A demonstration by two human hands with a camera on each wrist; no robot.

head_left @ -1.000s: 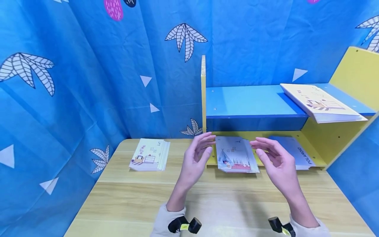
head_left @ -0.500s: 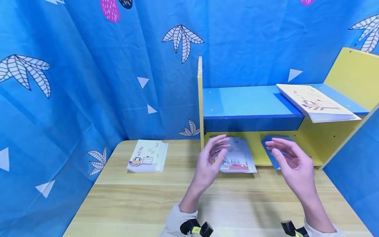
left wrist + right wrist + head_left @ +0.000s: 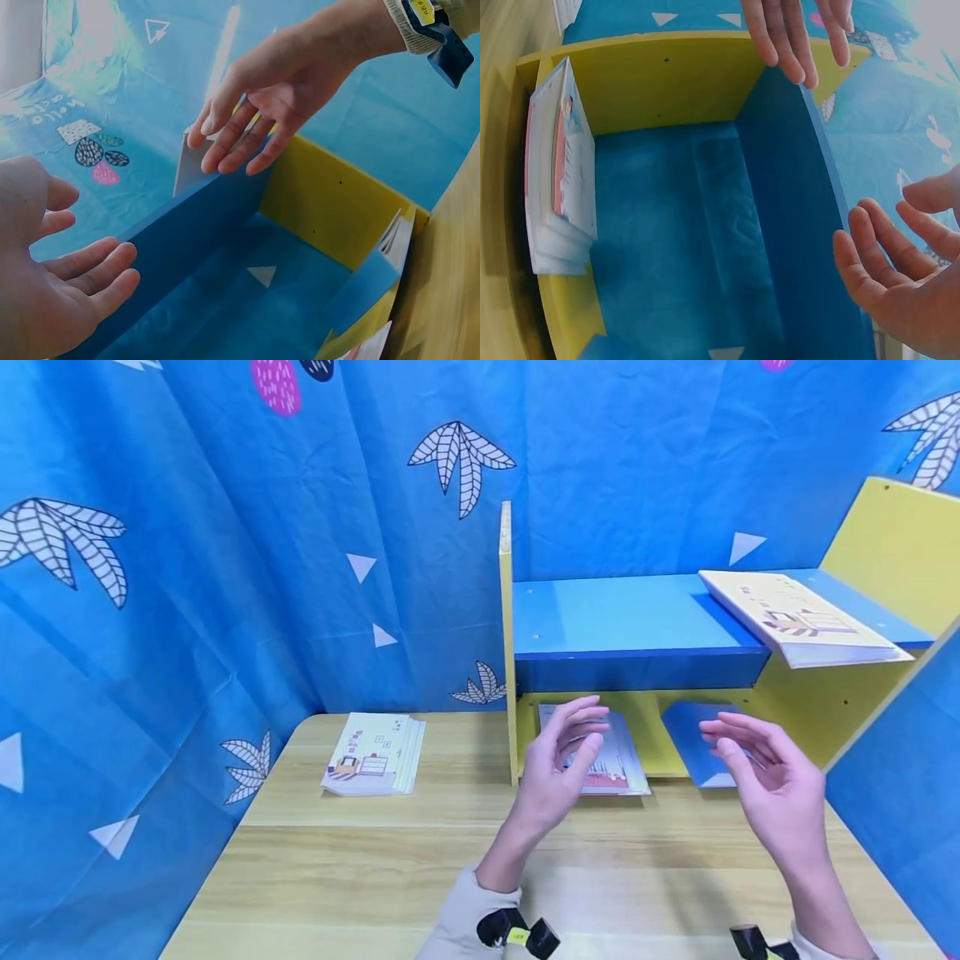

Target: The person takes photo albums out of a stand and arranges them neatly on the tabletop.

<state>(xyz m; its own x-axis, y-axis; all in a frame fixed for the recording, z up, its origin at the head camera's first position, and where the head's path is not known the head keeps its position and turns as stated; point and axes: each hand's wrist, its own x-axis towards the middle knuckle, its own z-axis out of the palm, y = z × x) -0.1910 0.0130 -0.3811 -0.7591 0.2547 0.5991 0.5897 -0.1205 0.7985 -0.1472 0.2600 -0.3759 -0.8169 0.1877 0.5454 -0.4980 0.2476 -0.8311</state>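
In the head view my left hand (image 3: pixel 555 768) hovers before a stack of illustrated booklets (image 3: pixel 618 743) on the lower shelf, partly hiding it. Its fingers are loosely bent and hold nothing. My right hand (image 3: pixel 780 793) hovers likewise, overlapping a blue booklet (image 3: pixel 693 743) on the same shelf. In the left wrist view both hands show with space between them, the left one (image 3: pixel 67 277) at the left edge and the right one (image 3: pixel 277 90) above. The right wrist view shows the illustrated stack (image 3: pixel 562 172) lying on the yellow lower board.
A thick cream booklet (image 3: pixel 810 618) lies on the blue upper shelf (image 3: pixel 615 614), its front overhanging the edge. Another stack of booklets (image 3: pixel 375 756) lies at the left on the wooden table (image 3: pixel 337 868). Yellow panels (image 3: pixel 506 635) bound the shelf; a blue patterned curtain (image 3: pixel 262 568) hangs behind.
Both hands have moved to the right in front of the shelf, their fingers still relaxed. The head view has shifted slightly. The booklets stay in place.
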